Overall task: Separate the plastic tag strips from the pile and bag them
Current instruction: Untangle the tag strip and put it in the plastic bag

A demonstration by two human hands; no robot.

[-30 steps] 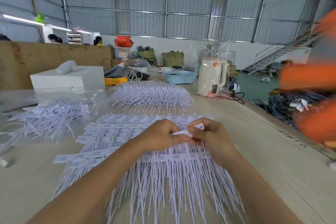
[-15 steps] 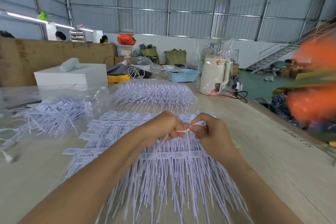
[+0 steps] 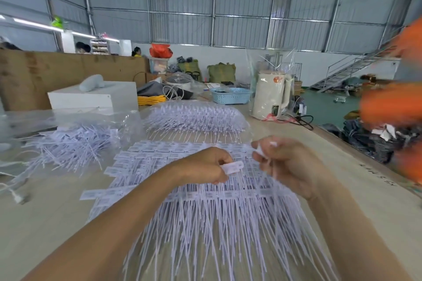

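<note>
While left hand [image 3: 205, 164] pinches one tag [image 3: 231, 167] and right hand [image 3: 290, 162] pinches another above the pile [image 3: 205, 212] mid-tabletop: separating step; bagging presumably next.

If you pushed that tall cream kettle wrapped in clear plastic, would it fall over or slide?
The tall cream kettle looks much taller than wide, so a push near the top would probably tip it. Its loose clear plastic wrap would likely crinkle and slip under fingers. It stands on the pale wooden table, so a low push might slide it.
</note>
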